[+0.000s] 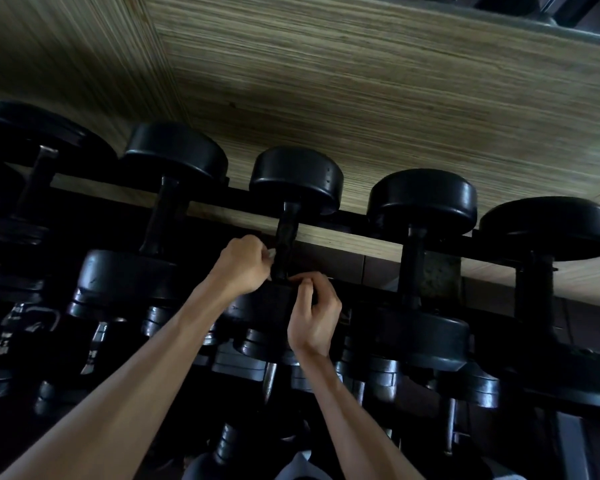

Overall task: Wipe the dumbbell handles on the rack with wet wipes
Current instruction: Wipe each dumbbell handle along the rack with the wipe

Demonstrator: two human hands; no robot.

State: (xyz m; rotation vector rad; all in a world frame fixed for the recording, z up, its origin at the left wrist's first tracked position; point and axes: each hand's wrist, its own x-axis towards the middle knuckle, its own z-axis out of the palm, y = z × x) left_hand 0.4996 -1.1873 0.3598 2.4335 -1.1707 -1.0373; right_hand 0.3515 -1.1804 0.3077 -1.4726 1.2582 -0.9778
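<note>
A row of black round-headed dumbbells lies across the top tier of a black metal rack (354, 221), whose rear rail runs from the left edge down toward the right edge of the frame, in front of a wall of striped beige-green wood-grain panelling (361, 98). At the centre of the frame stands the third dumbbell from the left, and its dark cylindrical handle (286, 233) runs from the far head (297, 180) toward the near head just below the hands. The left hand (245, 265) comes in from the lower left with its fingers curled; its grip is clamped on a small white wet wipe (270, 253), of which only a pale corner shows, pressed against the left side of that handle. The right hand (314, 315) rises from the bottom centre, its fingers bent and its fingertips (303, 280) pinched together at the near end of the same handle, just beside the left hand; whether they hold an edge of the wipe or only touch the handle cannot be told in the dim light. Both forearms are bare. To either side, the neighbouring dumbbells rest on the same tier, and below them, in the lower half of the frame, smaller dark dumbbells with shiny metal handles (269, 379) lie on a lower tier in deep shadow.
</note>
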